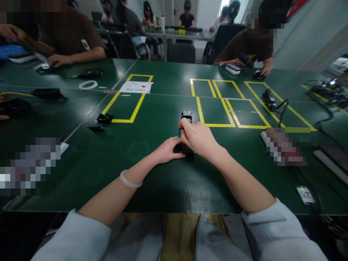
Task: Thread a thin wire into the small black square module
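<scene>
A small black device (186, 116) lies on the green table (163, 181) in front of me. My right hand (198, 138) is closed over its top, fingers wrapped round it. Pressed against the near left side of the device, my left hand (166, 150) holds it with fingers together; a pale bangle is on that wrist. Most of the device is hidden under my hands; only its far end and near corner show.
Yellow tape rectangles (127, 98) mark the table. Small black parts (104, 118) lie left, a white paper (136, 87) and a white ring (87, 85) farther back. A black cabled tool (269, 98) lies right. Other people sit at the far side.
</scene>
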{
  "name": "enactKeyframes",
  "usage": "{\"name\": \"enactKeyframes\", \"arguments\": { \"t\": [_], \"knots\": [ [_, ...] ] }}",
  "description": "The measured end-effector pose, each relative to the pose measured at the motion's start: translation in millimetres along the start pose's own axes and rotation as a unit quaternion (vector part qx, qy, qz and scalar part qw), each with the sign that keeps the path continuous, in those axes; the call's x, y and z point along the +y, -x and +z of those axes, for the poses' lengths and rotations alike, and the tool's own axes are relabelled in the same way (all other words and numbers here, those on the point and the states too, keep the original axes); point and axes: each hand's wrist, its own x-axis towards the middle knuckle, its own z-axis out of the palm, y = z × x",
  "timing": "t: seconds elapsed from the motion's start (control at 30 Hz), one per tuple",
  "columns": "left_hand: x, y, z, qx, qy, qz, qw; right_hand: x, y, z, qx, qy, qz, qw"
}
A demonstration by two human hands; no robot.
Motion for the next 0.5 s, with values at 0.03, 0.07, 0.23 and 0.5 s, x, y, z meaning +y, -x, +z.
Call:
{"name": "enactKeyframes", "arguments": {
  "t": [0.03,0.07,0.23,0.5],
  "knots": [
    [-0.1,-0.1,0.2,0.002,0.002,0.002,1.0,0.0,0.4,-0.5,0.002,-0.003,-0.003,1.0],
    [-0.1,-0.2,0.4,0.003,0.005,0.007,1.0,0.1,0.7,-1.0,0.003,-0.005,-0.004,1.0],
    [0.3,-0.4,-0.5,-0.007,0.007,0.015,1.0,0.8,-0.2,-0.8,-0.007,0.011,-0.001,1.0],
    [-1.7,0.1,1.1,0.001,0.004,0.002,1.0,-1.1,-0.2,-2.7,-0.009,-0.003,-0.001,1.0]
  ]
}}
